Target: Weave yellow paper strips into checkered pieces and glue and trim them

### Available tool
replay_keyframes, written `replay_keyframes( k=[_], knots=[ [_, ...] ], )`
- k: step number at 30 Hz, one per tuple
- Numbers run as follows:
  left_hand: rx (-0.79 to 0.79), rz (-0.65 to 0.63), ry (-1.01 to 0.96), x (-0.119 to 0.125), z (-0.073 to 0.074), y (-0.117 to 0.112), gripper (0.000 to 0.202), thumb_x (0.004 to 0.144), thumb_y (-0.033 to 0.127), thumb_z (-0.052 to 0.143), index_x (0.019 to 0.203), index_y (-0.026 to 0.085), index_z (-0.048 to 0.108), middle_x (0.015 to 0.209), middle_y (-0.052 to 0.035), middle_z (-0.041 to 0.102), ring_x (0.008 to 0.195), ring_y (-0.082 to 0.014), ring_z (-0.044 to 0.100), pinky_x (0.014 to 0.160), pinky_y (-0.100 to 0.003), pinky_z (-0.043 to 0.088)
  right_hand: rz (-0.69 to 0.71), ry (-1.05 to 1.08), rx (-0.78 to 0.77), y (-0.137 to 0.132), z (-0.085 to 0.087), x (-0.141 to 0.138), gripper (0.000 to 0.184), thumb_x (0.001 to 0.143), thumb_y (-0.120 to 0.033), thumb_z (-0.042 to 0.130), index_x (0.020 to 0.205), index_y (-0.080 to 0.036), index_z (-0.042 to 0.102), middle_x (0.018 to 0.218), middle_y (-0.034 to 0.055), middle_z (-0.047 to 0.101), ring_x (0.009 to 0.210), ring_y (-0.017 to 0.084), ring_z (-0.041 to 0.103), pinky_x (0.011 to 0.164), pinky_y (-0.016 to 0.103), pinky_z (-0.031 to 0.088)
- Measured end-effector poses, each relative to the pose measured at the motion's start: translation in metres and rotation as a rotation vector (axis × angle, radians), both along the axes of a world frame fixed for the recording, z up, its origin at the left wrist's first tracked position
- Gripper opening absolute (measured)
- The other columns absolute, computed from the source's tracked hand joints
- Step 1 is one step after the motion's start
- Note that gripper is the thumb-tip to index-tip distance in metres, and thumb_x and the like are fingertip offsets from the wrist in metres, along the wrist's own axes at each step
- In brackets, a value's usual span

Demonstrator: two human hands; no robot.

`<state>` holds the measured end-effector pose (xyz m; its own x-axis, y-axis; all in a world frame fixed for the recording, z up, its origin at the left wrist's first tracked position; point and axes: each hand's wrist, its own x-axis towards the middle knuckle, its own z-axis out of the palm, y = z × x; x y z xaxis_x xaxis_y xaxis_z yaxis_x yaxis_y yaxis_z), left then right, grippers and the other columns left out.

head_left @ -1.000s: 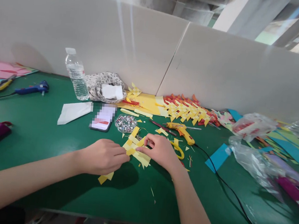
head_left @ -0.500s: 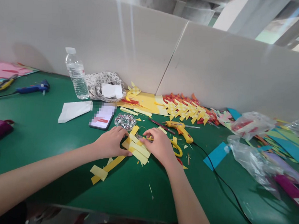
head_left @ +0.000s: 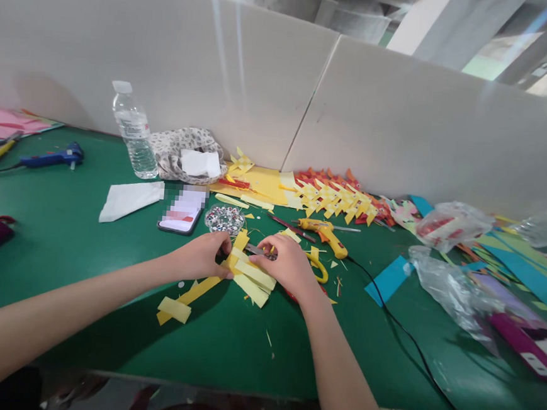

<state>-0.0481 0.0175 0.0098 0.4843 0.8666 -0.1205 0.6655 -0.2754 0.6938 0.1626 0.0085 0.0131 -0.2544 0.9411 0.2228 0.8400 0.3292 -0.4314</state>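
My left hand (head_left: pixel 203 254) pinches the left edge of a small bundle of crossed yellow paper strips (head_left: pixel 255 279), darker and paler ones together. My right hand (head_left: pixel 290 263) is closed at the upper right of the same strips, its thumb lying on them. Under and behind the right hand lie scissors with a yellow handle (head_left: pixel 320 269); their metal blades show between my hands. A red handle is partly hidden below the right wrist. Left of the bundle, a long darker strip (head_left: pixel 200 291) slants across the table, a short pale strip (head_left: pixel 174 309) lying over its end.
Beyond my hands are a dish of googly eyes (head_left: pixel 225 219), a phone (head_left: pixel 183 209) and a yellow glue gun (head_left: pixel 323 231) with a black cord. Folded paper fish (head_left: pixel 335 197) line the partition. A water bottle (head_left: pixel 135 131) stands back left; plastic bags (head_left: pixel 451 295) lie right.
The strips have turned slightly in my hands, and their pale ends fan apart more. My left fingers have closed in more tightly. The whole view has shifted a little.
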Motion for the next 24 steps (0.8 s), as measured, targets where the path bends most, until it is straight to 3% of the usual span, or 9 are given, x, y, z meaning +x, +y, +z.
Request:
replay_keyframes(
  k=[5, 10, 16, 21, 24],
  knots=[
    [-0.089, 0.023, -0.212, 0.000, 0.001, 0.000, 0.038, 0.059, 0.029, 0.068, 0.084, 0.021, 0.041, 0.082, -0.0017, 0.055, 0.076, -0.0177, 0.054, 0.063, -0.030, 0.041, 0.040, 0.099, -0.049, -0.003, 0.005, -0.002, 0.028, 0.079, -0.049, 0.052, 0.076, -0.023, 0.064, 0.080, 0.0028, 0.063, 0.080, 0.018, 0.056, 0.068, 0.031, 0.042],
    [-0.126, 0.076, -0.401, -0.002, -0.003, 0.007, 0.037, 0.059, 0.018, 0.065, 0.084, 0.021, 0.039, 0.080, 0.0012, 0.052, 0.071, -0.0133, 0.054, 0.064, -0.029, 0.044, 0.091, 0.364, -0.213, -0.005, 0.006, -0.002, 0.033, 0.071, -0.043, 0.063, 0.097, -0.022, 0.059, 0.083, 0.0022, 0.062, 0.065, 0.012, 0.054, 0.061, 0.028, 0.046],
    [-0.223, 0.087, -0.431, -0.005, -0.008, 0.012, 0.043, 0.060, 0.020, 0.069, 0.094, 0.020, 0.043, 0.080, 0.0009, 0.054, 0.070, -0.0138, 0.055, 0.065, -0.030, 0.045, 0.139, 0.438, -0.304, -0.007, 0.010, -0.001, 0.035, 0.065, -0.031, 0.069, 0.097, -0.022, 0.059, 0.082, 0.0010, 0.061, 0.064, 0.011, 0.052, 0.064, 0.028, 0.047],
    [-0.253, 0.073, -0.476, -0.004, -0.012, 0.013, 0.041, 0.059, 0.021, 0.071, 0.094, 0.019, 0.049, 0.081, 0.0002, 0.056, 0.074, -0.0145, 0.057, 0.072, -0.032, 0.046, 0.131, 0.470, -0.285, -0.005, 0.007, 0.001, 0.030, 0.067, -0.020, 0.065, 0.095, -0.021, 0.059, 0.080, 0.0012, 0.063, 0.070, 0.012, 0.059, 0.070, 0.030, 0.049],
    [-0.271, 0.053, -0.489, -0.002, -0.010, 0.011, 0.035, 0.063, 0.030, 0.069, 0.091, 0.019, 0.052, 0.084, -0.0017, 0.059, 0.078, -0.0159, 0.057, 0.075, -0.033, 0.045, 0.113, 0.502, -0.256, -0.004, 0.004, 0.002, 0.023, 0.069, -0.018, 0.062, 0.092, -0.021, 0.060, 0.076, 0.0006, 0.064, 0.069, 0.012, 0.060, 0.071, 0.031, 0.051]
  ],
)
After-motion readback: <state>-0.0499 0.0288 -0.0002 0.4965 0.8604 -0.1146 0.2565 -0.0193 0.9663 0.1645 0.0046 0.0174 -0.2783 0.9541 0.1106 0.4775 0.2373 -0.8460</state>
